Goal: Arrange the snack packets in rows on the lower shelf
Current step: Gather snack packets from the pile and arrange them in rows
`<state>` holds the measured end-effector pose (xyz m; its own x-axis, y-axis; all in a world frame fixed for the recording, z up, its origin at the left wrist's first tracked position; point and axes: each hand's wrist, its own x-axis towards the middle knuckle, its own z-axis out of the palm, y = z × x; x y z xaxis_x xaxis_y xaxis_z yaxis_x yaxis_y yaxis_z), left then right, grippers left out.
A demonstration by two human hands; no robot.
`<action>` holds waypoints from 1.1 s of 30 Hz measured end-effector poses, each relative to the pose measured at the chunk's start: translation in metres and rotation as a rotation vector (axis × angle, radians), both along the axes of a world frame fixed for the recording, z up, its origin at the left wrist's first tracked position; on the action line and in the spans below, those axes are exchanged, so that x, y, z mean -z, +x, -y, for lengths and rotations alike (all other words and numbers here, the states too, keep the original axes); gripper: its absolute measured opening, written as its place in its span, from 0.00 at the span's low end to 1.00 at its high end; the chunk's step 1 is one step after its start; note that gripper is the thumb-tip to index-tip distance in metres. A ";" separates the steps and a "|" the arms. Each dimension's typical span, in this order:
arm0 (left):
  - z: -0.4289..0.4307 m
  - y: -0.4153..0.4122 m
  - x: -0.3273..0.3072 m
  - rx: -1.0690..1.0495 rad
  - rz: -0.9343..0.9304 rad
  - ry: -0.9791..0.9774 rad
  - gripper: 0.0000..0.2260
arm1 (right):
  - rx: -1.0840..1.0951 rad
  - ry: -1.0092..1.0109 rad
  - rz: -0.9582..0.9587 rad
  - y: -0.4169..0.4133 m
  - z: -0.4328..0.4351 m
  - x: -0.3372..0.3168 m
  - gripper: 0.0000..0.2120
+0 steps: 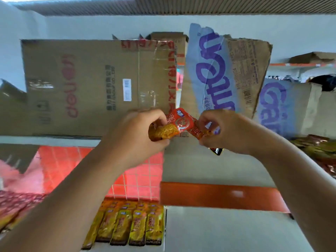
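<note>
Orange-red and crinkled, the snack packet (181, 124) hangs between my two hands, raised in front of the cardboard boxes (87, 84) on the far side of the scene. My left hand (138, 131) curls round its left end, where the printed food picture bulges. My right hand (225, 131) pinches its right end between thumb and fingers. I hold it by both ends, I judge, to pull it flat and square before it goes down. A dark corner pokes out below my right hand, and I cannot tell what it belongs to. The packet is up in the air, well apart from the lower shelf (227, 231), whose pale surface lies near me and to the right. Just left of that bare stretch, a row of yellow packets (131, 224) lies side by side, edges touching and long sides running away from me. The next one should probably sit beside them in the same direction. More loose packets (320, 150) lie heaped at the right edge, likely the supply I draw from.
</note>
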<state>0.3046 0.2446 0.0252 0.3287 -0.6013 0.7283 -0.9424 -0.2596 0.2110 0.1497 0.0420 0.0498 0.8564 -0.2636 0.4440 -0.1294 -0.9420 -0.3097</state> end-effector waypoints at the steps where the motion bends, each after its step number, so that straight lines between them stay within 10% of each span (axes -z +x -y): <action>1: -0.021 0.004 0.006 -0.004 -0.024 -0.015 0.16 | -0.010 0.013 0.014 0.010 -0.019 0.004 0.10; 18: -0.366 0.071 0.059 -0.534 -0.055 -0.110 0.19 | -0.491 0.174 0.161 0.194 -0.336 0.068 0.13; 33: -0.394 0.172 0.109 -0.672 -0.112 -0.140 0.20 | -0.571 0.282 0.146 0.332 -0.381 0.135 0.18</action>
<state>0.4768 0.6389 -0.0836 0.6749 -0.1441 0.7237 -0.5571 -0.7426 0.3717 0.4820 0.4234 -0.0849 0.8324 0.0919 0.5465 0.4296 -0.7300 -0.5315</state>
